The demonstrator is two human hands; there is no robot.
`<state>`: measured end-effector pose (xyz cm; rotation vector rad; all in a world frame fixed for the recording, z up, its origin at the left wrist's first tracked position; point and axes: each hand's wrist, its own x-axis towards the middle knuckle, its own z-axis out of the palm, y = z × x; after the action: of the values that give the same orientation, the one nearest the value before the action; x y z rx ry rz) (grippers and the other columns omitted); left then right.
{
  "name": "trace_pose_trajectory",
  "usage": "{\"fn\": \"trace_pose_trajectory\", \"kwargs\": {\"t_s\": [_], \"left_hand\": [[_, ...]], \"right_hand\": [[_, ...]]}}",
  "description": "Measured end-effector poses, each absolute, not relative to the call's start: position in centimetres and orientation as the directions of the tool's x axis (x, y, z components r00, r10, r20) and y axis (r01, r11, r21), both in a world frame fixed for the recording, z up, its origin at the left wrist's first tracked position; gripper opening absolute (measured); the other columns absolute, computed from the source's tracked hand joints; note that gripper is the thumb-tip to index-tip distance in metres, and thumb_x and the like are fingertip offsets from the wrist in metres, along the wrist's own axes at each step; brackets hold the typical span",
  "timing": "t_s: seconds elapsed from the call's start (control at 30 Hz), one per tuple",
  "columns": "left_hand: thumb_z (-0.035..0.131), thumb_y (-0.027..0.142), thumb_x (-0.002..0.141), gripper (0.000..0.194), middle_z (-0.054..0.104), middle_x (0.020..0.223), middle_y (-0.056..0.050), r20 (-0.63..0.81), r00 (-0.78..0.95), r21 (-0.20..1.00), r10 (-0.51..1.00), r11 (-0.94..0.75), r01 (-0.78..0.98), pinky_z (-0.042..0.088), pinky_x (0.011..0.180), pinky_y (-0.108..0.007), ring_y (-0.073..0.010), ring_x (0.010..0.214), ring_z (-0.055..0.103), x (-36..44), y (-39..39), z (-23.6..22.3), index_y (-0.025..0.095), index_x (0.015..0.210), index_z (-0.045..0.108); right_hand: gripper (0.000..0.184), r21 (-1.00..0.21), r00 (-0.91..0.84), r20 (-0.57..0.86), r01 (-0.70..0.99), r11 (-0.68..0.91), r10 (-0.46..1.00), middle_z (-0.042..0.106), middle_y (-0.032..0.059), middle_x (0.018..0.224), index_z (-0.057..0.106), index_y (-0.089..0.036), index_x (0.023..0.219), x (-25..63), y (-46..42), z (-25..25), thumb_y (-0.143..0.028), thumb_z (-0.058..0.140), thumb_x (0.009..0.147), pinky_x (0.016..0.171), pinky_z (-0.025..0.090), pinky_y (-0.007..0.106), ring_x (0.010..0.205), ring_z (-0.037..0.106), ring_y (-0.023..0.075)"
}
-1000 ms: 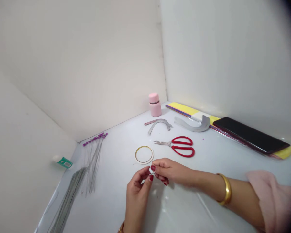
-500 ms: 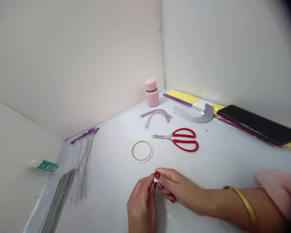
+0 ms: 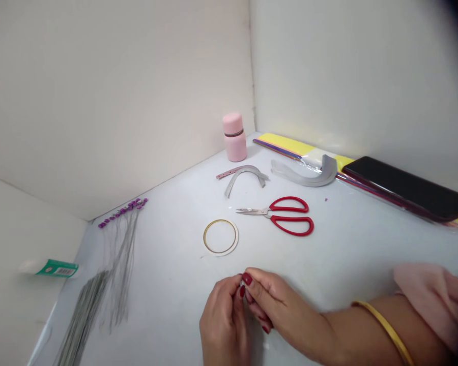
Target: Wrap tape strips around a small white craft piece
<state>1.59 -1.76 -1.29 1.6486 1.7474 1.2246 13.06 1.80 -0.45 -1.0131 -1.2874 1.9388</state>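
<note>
My left hand (image 3: 225, 315) and my right hand (image 3: 273, 300) meet fingertip to fingertip low in the view, over the white table (image 3: 168, 305). Both are pinched closed around something small; only a pale, shiny sliver shows between the nails, too little to name. Just beyond my fingers lies a roll of thin white tape (image 3: 234, 245) with a yellow inner ring. Red-handled scissors (image 3: 290, 218) rest behind my right hand, blades pointing left and slightly apart.
Purple-tipped wires (image 3: 124, 211) and a bundle of grey wires (image 3: 82, 315) lie left, near a green-labelled packet (image 3: 61, 268). Behind are a pink bottle (image 3: 235, 145), grey curved strips (image 3: 246, 170), a larger grey curl (image 3: 309, 178), coloured sheets (image 3: 290, 146) and a black phone (image 3: 404, 188).
The camera view has shifted slightly. My hands remain pinched together, and the silvery bit between them is now more covered by my fingers. My right forearm sits a little lower.
</note>
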Motion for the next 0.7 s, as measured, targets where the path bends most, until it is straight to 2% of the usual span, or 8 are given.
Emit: {"fn": "trace_pose_trajectory", "kwargs": {"t_s": [0.13, 0.2, 0.27, 0.33, 0.4, 0.5, 0.7], "left_hand": [[0.044, 0.026, 0.085, 0.019, 0.066, 0.081, -0.005, 0.040, -0.128, 0.968, 0.991, -0.007, 0.252, 0.046, 0.068, -0.026, -0.0162, 0.074, 0.061, 0.8, -1.3, -0.7, 0.019, 0.090, 0.061], [0.045, 0.029, 0.085, 0.021, 0.067, 0.085, -0.007, -0.026, -0.073, 0.980, 0.997, 0.040, 0.196, 0.047, 0.070, -0.028, -0.0175, 0.077, 0.062, 0.5, -1.4, -0.7, 0.017, 0.092, 0.062], [0.047, 0.029, 0.084, 0.022, 0.067, 0.089, -0.007, -0.041, -0.099, 0.975, 0.994, 0.062, 0.213, 0.047, 0.072, -0.027, -0.0175, 0.081, 0.062, 0.5, -1.6, -0.7, 0.016, 0.096, 0.061], [0.051, 0.027, 0.082, 0.022, 0.067, 0.091, -0.007, 0.016, -0.178, 0.965, 0.984, 0.031, 0.259, 0.046, 0.072, -0.025, -0.0166, 0.082, 0.062, 0.6, -1.9, -0.8, 0.017, 0.100, 0.060], [0.054, 0.024, 0.080, 0.019, 0.067, 0.089, -0.005, 0.141, -0.217, 0.941, 0.966, -0.062, 0.333, 0.046, 0.071, -0.023, -0.0151, 0.080, 0.062, 0.9, -2.1, -0.8, 0.019, 0.097, 0.061], [0.054, 0.016, 0.079, 0.017, 0.067, 0.084, -0.002, 0.298, -0.180, 0.879, 0.937, -0.196, 0.434, 0.045, 0.070, -0.020, -0.0126, 0.076, 0.061, 1.0, -2.1, -0.9, 0.022, 0.092, 0.064], [0.048, 0.009, 0.081, 0.026, 0.068, 0.087, -0.001, 0.371, -0.096, 0.832, 0.924, -0.284, 0.476, 0.044, 0.071, -0.018, -0.0106, 0.078, 0.061, 0.8, -1.8, -1.2, 0.023, 0.099, 0.062]], "right_hand": [[0.033, -0.864, -0.651, -0.330, -0.083, -0.496, 0.684, 0.038, -0.0074, 0.046, 0.042, -0.017, 0.066, 13.7, 2.8, -0.2, -0.044, 0.037, 0.086, 0.038, 0.028, 0.018, 0.037, 0.034, 0.0053], [0.031, -0.842, -0.676, -0.337, -0.095, -0.531, 0.655, 0.038, -0.0075, 0.047, 0.042, -0.017, 0.066, 14.0, 3.2, -0.1, -0.041, 0.040, 0.085, 0.038, 0.026, 0.017, 0.037, 0.032, 0.0048], [0.030, -0.833, -0.681, -0.328, -0.118, -0.541, 0.654, 0.036, -0.0076, 0.048, 0.042, -0.017, 0.066, 14.1, 3.3, 0.1, -0.040, 0.042, 0.085, 0.040, 0.026, 0.017, 0.039, 0.031, 0.0044], [0.030, -0.839, -0.671, -0.312, -0.138, -0.527, 0.673, 0.036, -0.0076, 0.049, 0.043, -0.016, 0.068, 14.1, 3.3, 0.1, -0.041, 0.042, 0.086, 0.041, 0.027, 0.017, 0.041, 0.030, 0.0043], [0.031, -0.860, -0.666, -0.282, -0.143, -0.490, 0.690, 0.036, -0.0073, 0.050, 0.044, -0.015, 0.070, 14.0, 3.1, 0.1, -0.043, 0.042, 0.086, 0.041, 0.028, 0.017, 0.042, 0.031, 0.0044], [0.033, -0.880, -0.688, -0.269, -0.109, -0.463, 0.674, 0.038, -0.0069, 0.050, 0.045, -0.015, 0.071, 14.1, 3.1, 0.1, -0.045, 0.042, 0.085, 0.041, 0.029, 0.017, 0.041, 0.032, 0.0044], [0.033, -0.841, -0.709, -0.338, -0.069, -0.537, 0.619, 0.037, -0.0071, 0.051, 0.043, -0.016, 0.068, 14.4, 3.5, 0.1, -0.044, 0.044, 0.084, 0.039, 0.028, 0.017, 0.040, 0.032, 0.0043]]}}
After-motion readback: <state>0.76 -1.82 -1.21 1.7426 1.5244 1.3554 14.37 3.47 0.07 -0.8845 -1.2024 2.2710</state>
